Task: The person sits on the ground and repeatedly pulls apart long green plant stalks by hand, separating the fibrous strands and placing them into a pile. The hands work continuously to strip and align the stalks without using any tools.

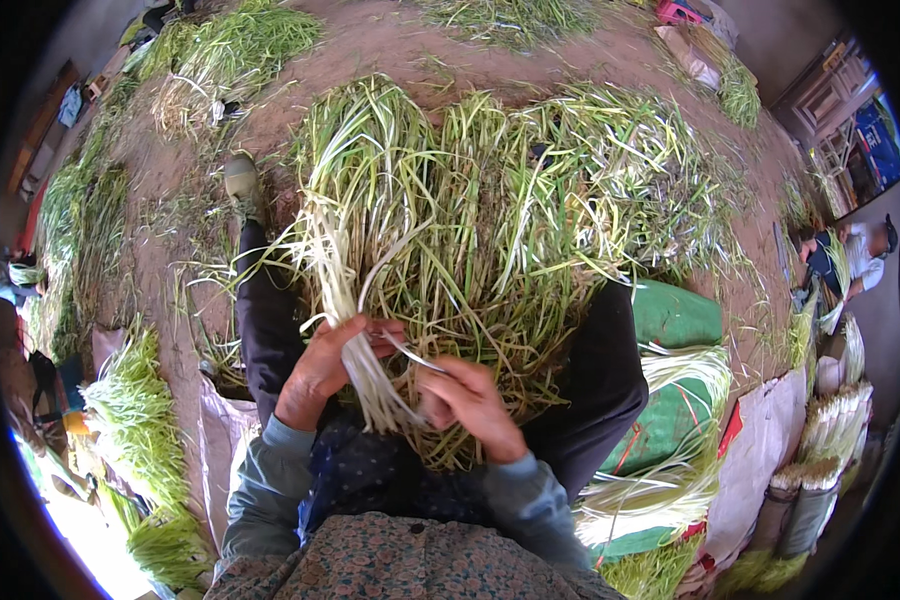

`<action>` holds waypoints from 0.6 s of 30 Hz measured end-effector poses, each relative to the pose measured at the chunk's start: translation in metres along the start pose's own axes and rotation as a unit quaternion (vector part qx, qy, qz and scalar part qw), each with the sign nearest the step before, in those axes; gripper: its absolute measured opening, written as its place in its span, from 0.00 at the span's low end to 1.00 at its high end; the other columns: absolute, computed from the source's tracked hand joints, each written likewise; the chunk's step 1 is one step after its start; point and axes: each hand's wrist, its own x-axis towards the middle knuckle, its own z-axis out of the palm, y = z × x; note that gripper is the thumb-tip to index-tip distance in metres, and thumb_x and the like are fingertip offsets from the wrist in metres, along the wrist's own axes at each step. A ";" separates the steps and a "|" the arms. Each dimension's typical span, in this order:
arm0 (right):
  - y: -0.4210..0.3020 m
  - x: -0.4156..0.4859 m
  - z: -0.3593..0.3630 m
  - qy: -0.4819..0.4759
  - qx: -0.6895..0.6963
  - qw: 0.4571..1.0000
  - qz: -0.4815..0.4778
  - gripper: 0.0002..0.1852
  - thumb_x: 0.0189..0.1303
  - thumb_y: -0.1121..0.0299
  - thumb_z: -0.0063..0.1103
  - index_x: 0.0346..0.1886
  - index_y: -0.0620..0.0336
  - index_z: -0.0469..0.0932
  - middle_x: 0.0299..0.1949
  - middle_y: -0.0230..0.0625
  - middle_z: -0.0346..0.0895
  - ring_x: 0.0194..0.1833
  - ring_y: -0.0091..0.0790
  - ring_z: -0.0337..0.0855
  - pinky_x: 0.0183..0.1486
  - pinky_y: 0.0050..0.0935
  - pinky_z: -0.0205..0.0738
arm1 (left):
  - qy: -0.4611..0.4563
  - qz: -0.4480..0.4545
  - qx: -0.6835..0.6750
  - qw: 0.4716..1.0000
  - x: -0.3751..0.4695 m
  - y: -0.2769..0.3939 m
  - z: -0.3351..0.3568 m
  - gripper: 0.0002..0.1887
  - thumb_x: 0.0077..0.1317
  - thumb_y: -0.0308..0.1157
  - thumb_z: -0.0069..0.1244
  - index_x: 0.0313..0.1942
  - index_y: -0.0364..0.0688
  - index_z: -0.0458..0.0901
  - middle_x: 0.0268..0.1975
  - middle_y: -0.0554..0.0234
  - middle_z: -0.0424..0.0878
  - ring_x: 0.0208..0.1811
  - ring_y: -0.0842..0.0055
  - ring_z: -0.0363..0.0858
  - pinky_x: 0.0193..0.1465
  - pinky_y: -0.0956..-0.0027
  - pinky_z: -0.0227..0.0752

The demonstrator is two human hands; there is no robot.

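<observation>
My left hand is closed around a bundle of long pale stalks, whose green leafy ends fan away from me and whose white ends hang toward my lap. Beside it, slightly blurred, my right hand has its fingers curled near the white ends. A thin pale strand runs between the two hands; whether the right fingers grip it or something else is hard to tell. Between my spread legs lies a large heap of green and yellowed leafy stalks.
At right, pale stalks lie on a green sack, with upright bundles beyond. A person sits at far right. Green piles lie at left, and another heap at upper left.
</observation>
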 end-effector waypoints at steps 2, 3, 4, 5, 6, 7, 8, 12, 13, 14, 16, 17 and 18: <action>-0.013 -0.035 -0.026 0.097 0.118 0.988 -0.014 0.08 0.62 0.72 0.46 0.30 0.64 0.74 0.14 0.29 0.71 0.12 0.20 0.70 0.12 0.13 0.61 | -0.019 0.016 -0.023 0.999 -0.006 0.016 -0.005 0.12 0.63 0.38 0.44 0.37 0.36 0.74 0.38 0.44 0.79 0.39 0.58 0.80 0.45 0.54 0.74; -0.014 -0.050 -0.042 0.145 0.177 0.971 -0.066 0.08 0.61 0.71 0.46 0.30 0.64 0.74 0.15 0.31 0.72 0.11 0.21 0.70 0.14 0.15 0.63 | -0.036 0.036 -0.050 0.997 -0.008 0.023 -0.009 0.12 0.63 0.39 0.44 0.36 0.38 0.73 0.33 0.47 0.80 0.33 0.61 0.81 0.42 0.53 0.76; -0.013 -0.058 -0.061 0.130 0.148 0.977 -0.078 0.08 0.60 0.70 0.47 0.30 0.64 0.74 0.15 0.33 0.72 0.11 0.22 0.71 0.15 0.17 0.64 | -0.023 0.089 -0.060 0.994 -0.012 0.037 -0.006 0.12 0.63 0.39 0.44 0.38 0.39 0.72 0.26 0.53 0.78 0.26 0.67 0.79 0.36 0.57 0.77; -0.012 -0.062 -0.074 0.114 0.119 0.982 -0.090 0.09 0.60 0.69 0.48 0.30 0.64 0.75 0.15 0.34 0.72 0.12 0.23 0.71 0.16 0.18 0.65 | -0.008 0.142 -0.070 0.987 -0.015 0.054 -0.004 0.12 0.64 0.40 0.43 0.39 0.39 0.72 0.20 0.59 0.76 0.19 0.74 0.76 0.29 0.62 0.79; -0.013 -0.063 -0.075 0.146 -0.044 0.988 0.018 0.09 0.59 0.69 0.51 0.34 0.66 0.75 0.18 0.35 0.74 0.16 0.22 0.73 0.22 0.18 0.68 | -0.077 0.171 -0.087 0.978 -0.016 0.075 -0.003 0.13 0.64 0.40 0.44 0.41 0.40 0.71 0.17 0.64 0.71 0.16 0.79 0.71 0.22 0.68 0.76; -0.010 -0.054 -0.063 0.165 -0.110 0.980 0.020 0.08 0.60 0.71 0.47 0.36 0.66 0.74 0.24 0.39 0.76 0.21 0.25 0.75 0.22 0.18 0.68 | -0.148 0.197 -0.105 0.963 -0.013 0.087 -0.001 0.14 0.63 0.41 0.44 0.42 0.41 0.70 0.14 0.69 0.66 0.12 0.85 0.66 0.15 0.75 0.73; 0.010 -0.043 -0.059 0.140 -0.143 0.975 -0.098 0.15 0.59 0.69 0.50 0.48 0.64 0.70 0.41 0.44 0.75 0.30 0.26 0.77 0.25 0.19 0.72 | -0.145 0.204 -0.102 0.963 -0.006 0.084 0.004 0.14 0.64 0.41 0.44 0.43 0.41 0.70 0.13 0.69 0.66 0.12 0.85 0.65 0.13 0.77 0.69; 0.015 0.005 0.005 -0.051 -0.123 0.987 -0.093 0.38 0.54 0.69 0.56 0.65 0.57 0.47 0.56 0.49 0.62 0.29 0.27 0.76 0.26 0.21 0.76 | -0.115 0.195 -0.142 0.964 0.006 0.071 0.017 0.13 0.67 0.36 0.39 0.47 0.39 0.68 0.13 0.74 0.57 0.11 0.87 0.54 0.11 0.81 0.52; 0.017 0.011 0.023 -0.108 -0.107 0.988 0.015 0.38 0.56 0.69 0.55 0.66 0.57 0.44 0.52 0.45 0.66 0.26 0.25 0.75 0.25 0.20 0.74 | -0.103 0.178 -0.189 0.960 0.007 0.068 0.017 0.12 0.68 0.34 0.38 0.47 0.38 0.68 0.14 0.75 0.56 0.12 0.87 0.52 0.12 0.81 0.50; 0.027 0.006 0.030 -0.086 -0.040 0.991 0.090 0.28 0.57 0.62 0.57 0.59 0.61 0.60 0.31 0.35 0.72 0.20 0.20 0.72 0.19 0.18 0.65 | -0.124 0.174 -0.203 0.955 0.012 0.070 0.009 0.12 0.68 0.32 0.36 0.48 0.37 0.68 0.15 0.76 0.54 0.13 0.87 0.51 0.14 0.81 0.48; 0.051 -0.006 0.025 -0.066 -0.020 0.989 0.132 0.12 0.61 0.62 0.51 0.42 0.60 0.71 0.17 0.27 0.67 0.16 0.16 0.67 0.17 0.17 0.58 | -0.129 0.180 -0.200 0.954 0.014 0.081 -0.006 0.13 0.69 0.33 0.35 0.49 0.37 0.68 0.15 0.76 0.54 0.13 0.87 0.51 0.13 0.81 0.48; 0.051 -0.014 0.018 -0.043 -0.026 0.993 0.111 0.10 0.63 0.62 0.49 0.35 0.59 0.71 0.15 0.25 0.65 0.15 0.15 0.64 0.16 0.17 0.57 | -0.145 0.191 -0.183 0.953 0.016 0.087 -0.011 0.14 0.69 0.33 0.35 0.50 0.37 0.68 0.15 0.76 0.54 0.13 0.88 0.51 0.13 0.81 0.48; 0.049 -0.022 0.012 -0.023 -0.029 0.995 0.093 0.11 0.65 0.62 0.46 0.29 0.57 0.71 0.13 0.23 0.62 0.14 0.14 0.62 0.16 0.17 0.56 | -0.116 0.209 -0.181 0.954 0.011 0.096 -0.011 0.14 0.69 0.34 0.35 0.50 0.36 0.67 0.15 0.76 0.55 0.12 0.88 0.50 0.12 0.81 0.47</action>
